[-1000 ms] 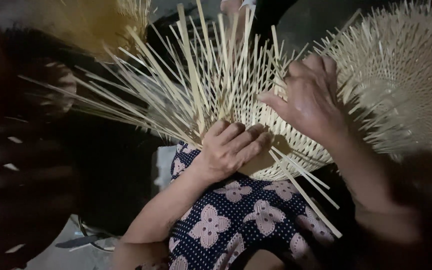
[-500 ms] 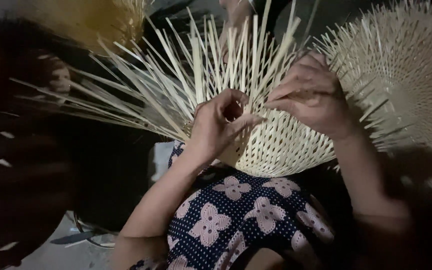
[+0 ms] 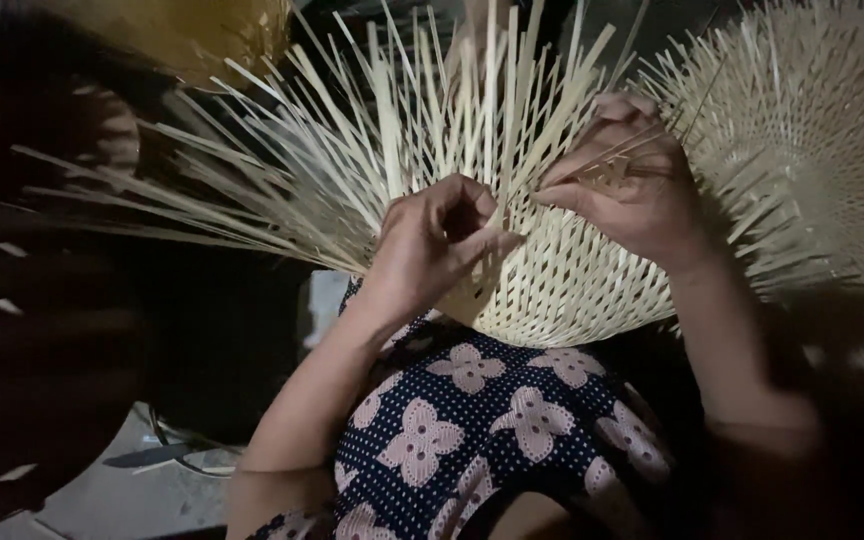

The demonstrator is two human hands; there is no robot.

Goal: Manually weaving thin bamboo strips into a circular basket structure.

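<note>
The half-woven bamboo piece (image 3: 562, 280) rests on the lap; its lower part is latticed, upper strips (image 3: 432, 120) still loose. Left hand (image 3: 432, 245) and right hand (image 3: 632, 190) pinch strips at its woven edge

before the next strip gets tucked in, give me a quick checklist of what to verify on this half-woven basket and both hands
1. Left hand on the weave edge: ok, its fingers pinch at the rim of the half-woven basket.
2. Right hand holding strips: ok, its fingers close on thin loose strips at the rim.
3. Basket supported: ok, it rests over the floral-cloth lap.
4. Loose strips untangled: cannot tell, they fan out and cross.
5. Second woven piece clear of the hands: not ok, it lies right beside the right hand.
</note>
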